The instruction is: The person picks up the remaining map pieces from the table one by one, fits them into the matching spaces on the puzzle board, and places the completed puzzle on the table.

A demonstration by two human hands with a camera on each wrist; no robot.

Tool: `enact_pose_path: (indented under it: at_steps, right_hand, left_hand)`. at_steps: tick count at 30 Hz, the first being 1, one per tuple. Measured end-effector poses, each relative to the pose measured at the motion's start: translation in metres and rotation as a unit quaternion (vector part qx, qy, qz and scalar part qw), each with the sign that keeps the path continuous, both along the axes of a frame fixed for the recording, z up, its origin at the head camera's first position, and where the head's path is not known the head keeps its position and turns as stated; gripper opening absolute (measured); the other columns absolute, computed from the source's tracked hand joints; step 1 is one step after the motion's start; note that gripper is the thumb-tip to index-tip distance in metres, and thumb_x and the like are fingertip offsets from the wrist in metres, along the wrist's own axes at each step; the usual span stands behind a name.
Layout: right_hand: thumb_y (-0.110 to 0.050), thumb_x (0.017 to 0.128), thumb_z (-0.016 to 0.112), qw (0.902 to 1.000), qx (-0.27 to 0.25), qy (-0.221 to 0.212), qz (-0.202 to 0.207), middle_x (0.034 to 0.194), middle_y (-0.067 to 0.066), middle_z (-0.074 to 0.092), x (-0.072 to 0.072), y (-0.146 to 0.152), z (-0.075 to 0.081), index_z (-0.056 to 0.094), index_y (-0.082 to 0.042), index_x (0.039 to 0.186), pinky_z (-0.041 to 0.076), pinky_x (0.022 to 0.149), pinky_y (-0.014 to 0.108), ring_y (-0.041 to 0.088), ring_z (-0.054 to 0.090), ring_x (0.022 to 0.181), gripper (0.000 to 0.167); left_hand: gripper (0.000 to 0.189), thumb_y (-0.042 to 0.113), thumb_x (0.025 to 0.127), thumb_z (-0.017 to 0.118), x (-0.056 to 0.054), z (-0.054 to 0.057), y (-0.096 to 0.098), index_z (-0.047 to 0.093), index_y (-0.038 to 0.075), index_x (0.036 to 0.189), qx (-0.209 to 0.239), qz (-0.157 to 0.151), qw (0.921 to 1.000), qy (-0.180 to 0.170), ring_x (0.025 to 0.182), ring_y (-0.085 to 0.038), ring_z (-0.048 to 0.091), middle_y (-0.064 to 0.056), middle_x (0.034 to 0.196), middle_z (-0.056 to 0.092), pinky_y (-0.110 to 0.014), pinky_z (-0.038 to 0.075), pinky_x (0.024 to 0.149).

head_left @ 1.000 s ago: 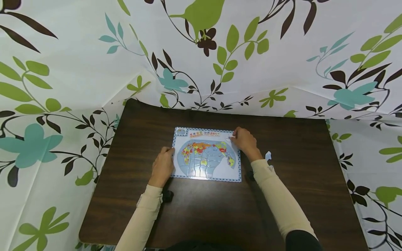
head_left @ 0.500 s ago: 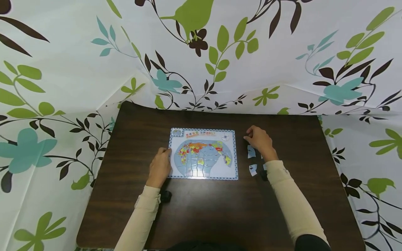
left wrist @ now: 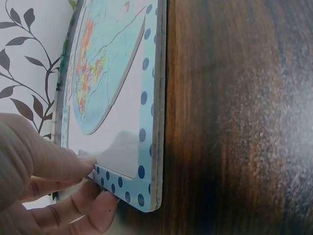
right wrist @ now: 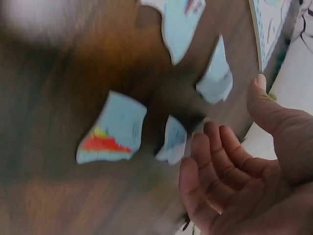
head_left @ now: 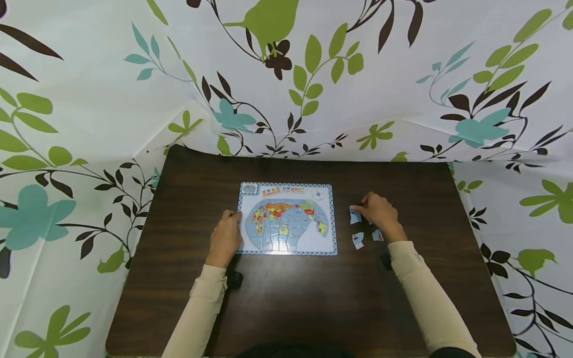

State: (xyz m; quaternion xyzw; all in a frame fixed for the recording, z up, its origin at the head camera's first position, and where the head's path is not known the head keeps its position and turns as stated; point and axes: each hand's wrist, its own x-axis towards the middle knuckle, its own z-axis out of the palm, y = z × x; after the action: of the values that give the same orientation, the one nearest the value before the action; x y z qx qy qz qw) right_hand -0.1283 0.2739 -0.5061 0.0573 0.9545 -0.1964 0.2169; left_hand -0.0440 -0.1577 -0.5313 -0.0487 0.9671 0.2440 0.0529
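Note:
A world-map jigsaw puzzle [head_left: 319,242] lies flat on the table, with a blue dotted border and a white gap at the map's lower right. At its left edge my left hand [head_left: 225,239] pinches the border [left wrist: 143,136], thumb on top and fingers along the side. My right hand [head_left: 379,215] is over the loose pieces to the right of the board. In the right wrist view the right hand [right wrist: 230,171] has its thumb apart from loosely bent fingers, nothing between them. Its fingertips are right by a small blue piece [right wrist: 174,140]; a piece with red and yellow [right wrist: 115,128] lies beyond.
Several pieces lie apart on the dark wooden table [head_left: 286,298], among them a blue and white piece [head_left: 357,241] and one at the right [head_left: 378,235]. A leaf-patterned sheet [head_left: 268,99] hangs behind the table. A black object [head_left: 235,280] is below the left wrist.
My right hand has moved from the board's upper right corner rightward, then down over the loose pieces. The left hand keeps its hold on the board's left edge. The head view has shifted slightly.

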Motion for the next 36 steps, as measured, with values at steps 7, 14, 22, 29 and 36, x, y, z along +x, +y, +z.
enact_pose_path:
  at_steps: [7,14,22,29,36]
  right_hand:
    - [-0.053,0.094,0.080,0.9988,0.045,0.009,-0.016,0.119,0.024,0.074,0.008,-0.016,-0.006,0.069,0.001,0.124,0.054,0.085,0.060,0.037,0.070,0.095,0.062]
    - [-0.047,0.095,0.082,0.9985,0.040,0.003,-0.039,0.124,0.026,0.073,0.012,-0.021,-0.010,0.070,0.001,0.128,0.054,0.083,0.059,0.039,0.069,0.099,0.059]
    - [-0.045,0.095,0.082,0.9980,0.042,-0.007,-0.045,0.134,0.028,0.070,0.012,-0.024,-0.010,0.067,0.002,0.134,0.053,0.092,0.063,0.046,0.068,0.115,0.063]
    - [-0.044,0.095,0.082,0.9982,0.032,-0.003,-0.052,0.132,0.027,0.070,0.012,-0.022,-0.012,0.068,0.001,0.133,0.054,0.088,0.060,0.043,0.068,0.109,0.060]
    - [-0.039,0.095,0.083,0.9981,0.004,0.015,-0.060,0.119,0.024,0.071,0.014,-0.021,-0.013,0.068,0.001,0.123,0.055,0.077,0.052,0.035,0.066,0.093,0.051]
  left_hand:
    - [0.042,-0.006,0.103,0.056,0.000,0.000,0.000,0.066,-0.001,0.144,-0.001,0.000,1.0000,0.004,0.111,-0.045,0.072,-0.025,0.140,0.062,-0.060,0.060,0.080]
    - [0.041,-0.005,0.103,0.057,0.001,-0.003,0.000,0.066,-0.002,0.143,0.004,0.001,1.0000,0.008,0.111,-0.044,0.072,-0.025,0.139,0.063,-0.059,0.061,0.081]
    - [0.040,-0.004,0.104,0.057,0.001,-0.003,0.000,0.066,-0.002,0.143,-0.002,-0.001,1.0000,0.008,0.111,-0.043,0.073,-0.026,0.139,0.063,-0.058,0.061,0.082]
    - [0.040,-0.003,0.106,0.056,0.001,-0.003,-0.001,0.065,-0.003,0.144,0.006,-0.005,0.9999,0.013,0.112,-0.042,0.073,-0.026,0.139,0.062,-0.057,0.062,0.083]
    - [0.040,-0.003,0.106,0.054,0.000,-0.002,-0.001,0.065,-0.002,0.145,0.006,-0.005,0.9999,0.006,0.114,-0.042,0.072,-0.025,0.140,0.062,-0.058,0.061,0.084]
